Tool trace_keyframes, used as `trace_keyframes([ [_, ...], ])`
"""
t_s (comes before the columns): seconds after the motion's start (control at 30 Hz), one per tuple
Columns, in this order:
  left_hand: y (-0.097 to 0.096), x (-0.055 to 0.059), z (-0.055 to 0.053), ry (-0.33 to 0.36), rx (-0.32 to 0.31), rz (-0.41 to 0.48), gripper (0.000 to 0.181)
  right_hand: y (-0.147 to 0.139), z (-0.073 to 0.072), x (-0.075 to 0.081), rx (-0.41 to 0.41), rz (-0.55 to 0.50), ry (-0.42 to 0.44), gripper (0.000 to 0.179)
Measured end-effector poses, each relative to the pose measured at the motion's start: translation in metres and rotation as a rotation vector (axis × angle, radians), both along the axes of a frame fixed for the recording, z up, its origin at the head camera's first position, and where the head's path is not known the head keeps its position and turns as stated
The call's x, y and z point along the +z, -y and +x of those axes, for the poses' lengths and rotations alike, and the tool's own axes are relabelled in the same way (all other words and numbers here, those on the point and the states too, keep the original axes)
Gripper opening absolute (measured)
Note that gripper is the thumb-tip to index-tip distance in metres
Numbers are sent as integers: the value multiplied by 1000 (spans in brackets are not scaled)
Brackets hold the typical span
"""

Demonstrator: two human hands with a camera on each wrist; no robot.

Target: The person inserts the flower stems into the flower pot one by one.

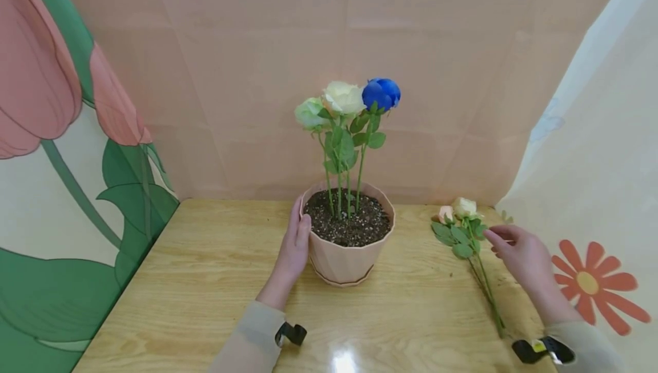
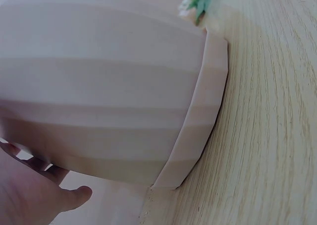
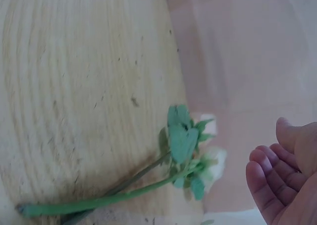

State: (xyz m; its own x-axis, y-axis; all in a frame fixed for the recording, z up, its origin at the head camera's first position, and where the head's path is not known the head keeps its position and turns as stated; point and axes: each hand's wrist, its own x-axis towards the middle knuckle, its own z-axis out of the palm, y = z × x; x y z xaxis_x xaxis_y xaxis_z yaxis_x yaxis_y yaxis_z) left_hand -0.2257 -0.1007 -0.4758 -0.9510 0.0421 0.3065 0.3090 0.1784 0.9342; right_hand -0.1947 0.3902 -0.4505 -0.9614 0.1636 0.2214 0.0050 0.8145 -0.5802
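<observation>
A pale pink flower pot [image 1: 343,256] with a matching saucer [image 1: 341,281] stands upright on the wooden table, filled with dark soil [image 1: 349,230]. From the soil rise a white rose [image 1: 343,97], a pale green rose [image 1: 311,113] and a blue rose [image 1: 381,94] on leafy stems. My left hand [image 1: 293,241] rests against the pot's left side, thumb just below the rim; in the left wrist view its thumb [image 2: 77,197] points away from the pot wall. At the right, my right hand [image 1: 524,256] hovers beside a cream rose [image 1: 465,207], fingers loosely bent and holding nothing.
A pinkish rose [image 1: 445,213] lies next to the cream one, their stems crossing toward the table's front right. Small dark specks dot the table [image 3: 99,76]. A pink cloth backdrop [image 1: 257,76] hangs behind, with flower-printed cloth on both sides.
</observation>
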Motion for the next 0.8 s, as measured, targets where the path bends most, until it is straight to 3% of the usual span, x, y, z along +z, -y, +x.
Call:
trace_keyframes([
  [0.53,2,1,0,-38,-22,15,59,-26,-4,-23,-54,-27,151,72],
  [0.8,2,2,1,-33,-22,7,60,-38,-8,-42,-63,-45,225,71],
])
